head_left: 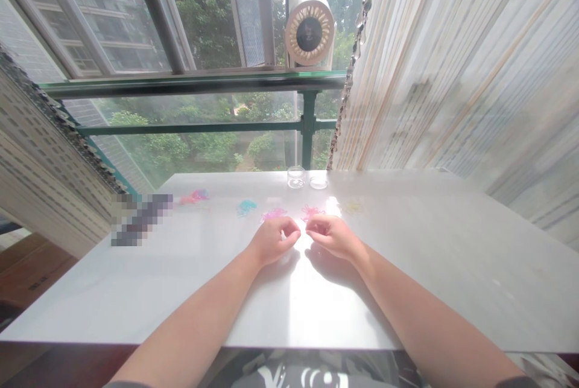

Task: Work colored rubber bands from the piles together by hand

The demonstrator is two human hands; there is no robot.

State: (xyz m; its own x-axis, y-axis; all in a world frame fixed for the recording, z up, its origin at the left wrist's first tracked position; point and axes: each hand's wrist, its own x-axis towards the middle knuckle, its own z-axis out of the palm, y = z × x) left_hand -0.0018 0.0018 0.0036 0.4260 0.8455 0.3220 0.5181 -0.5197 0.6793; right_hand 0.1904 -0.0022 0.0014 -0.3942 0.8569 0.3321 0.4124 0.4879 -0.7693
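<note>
Both hands hover close together above the sunlit middle of a white table (181, 303). My left hand (275, 239) is closed in a pinch, thumb against forefinger. Facing it, a small gap apart, my right hand (333, 236) pinches in the same way. Whatever lies between the fingertips is too small to make out. Just beyond the left hand is a pile of thin pink loops (274, 213), like small rubber bands. A deeper pink pile (312, 212) lies behind the right hand. Farther left is a blue pile (246, 207); a pale yellow one (354, 207) lies to the right.
At the table's far edge stand a clear round jar (296, 178) and a low clear lid-like piece (319, 183). A mixed pink and purple pile (195, 197) lies at the left, near a blurred-out dark object (143, 219). Curtains (429, 92) hang beside the window; a white round fan (310, 32) stands there.
</note>
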